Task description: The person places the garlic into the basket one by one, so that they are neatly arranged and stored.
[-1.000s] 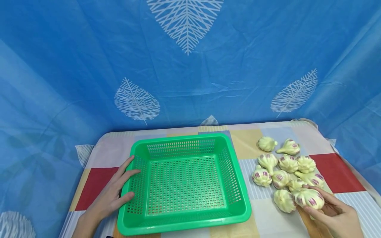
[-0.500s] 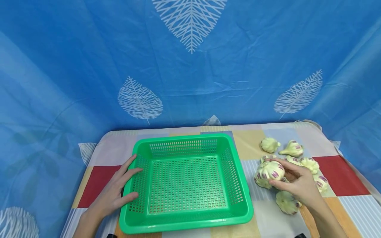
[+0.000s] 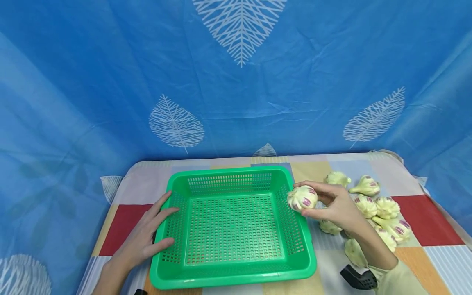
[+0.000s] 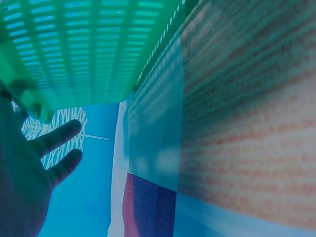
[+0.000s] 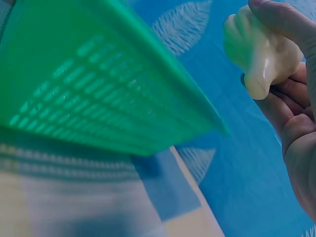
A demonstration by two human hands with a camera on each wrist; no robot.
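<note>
Because its thumb and fingers are clamped on one garlic bulb [image 3: 302, 198], the person's right grip [image 3: 337, 203] is full. That bulb is white with purple stripes. It is up off the table [image 3: 380, 164], and from the head it shows in front of the right wall of the green basket [image 3: 232, 225]. I cannot tell if it is over the basket's rim or just outside it.

The left grip [image 3: 141, 233] is at the left side of the basket. Its fingers are spread apart and rest over the rim. It has no garlic.

The basket sits flat, with lots of little holes in its walls and floor. I can see all of its floor, and there is no garlic in it.

So I think the work is near its start. One bulb is picked up, and that is all I can see done. The other garlic bulbs [image 3: 387, 207] are left. They lie on the table to the right of the basket, most of them bunched close together. At least eight show, but the right arm hides part of the bunch, so I cannot count them all.

Under the basket and the bulbs is a patchy cloth [image 3: 413, 209]. Behind the basket hangs a blue sheet [image 3: 236, 102] with white leaves on it.
</note>
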